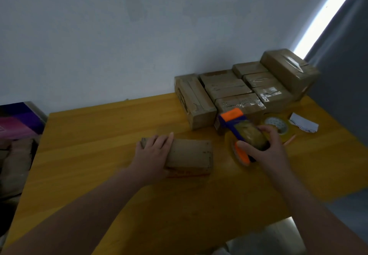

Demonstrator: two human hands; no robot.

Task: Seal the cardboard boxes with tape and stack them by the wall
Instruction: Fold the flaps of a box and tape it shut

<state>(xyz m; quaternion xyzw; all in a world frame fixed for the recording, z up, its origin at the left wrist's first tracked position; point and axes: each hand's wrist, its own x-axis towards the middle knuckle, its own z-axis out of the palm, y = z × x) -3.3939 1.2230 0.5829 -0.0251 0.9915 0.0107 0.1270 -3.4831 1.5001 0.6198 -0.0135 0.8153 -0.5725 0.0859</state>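
Left hand (154, 151) lies flat on the left end of a cardboard box (191, 153), fingers straight and close together across the top, thumb down toward the near side. Box sits lengthwise near the middle of the yellow worktop (95, 145), flaps closed, some red print along the near face.

Right hand (265, 149) is wrapped round a blue and orange tape dispenser (245, 133), fingers curled over the roll mounted in it, thumb on the orange hub. Dispenser is just right of the box and apart from it, orange front end pointing away toward the wall (139, 35). Frame is motion-blurred here; cannot tell whether the dispenser touches the worktop.

Sealed boxes (229, 87) grouped at the far right of the worktop against the wall, glossy tape showing on several tops; the one furthest right (288, 69) stands higher than the rest.

Spare tape roll (277, 125) lies flat just beyond the right hand, with a white paper scrap (303, 124) beside it.

Grey curtain (342, 85) at right edge.
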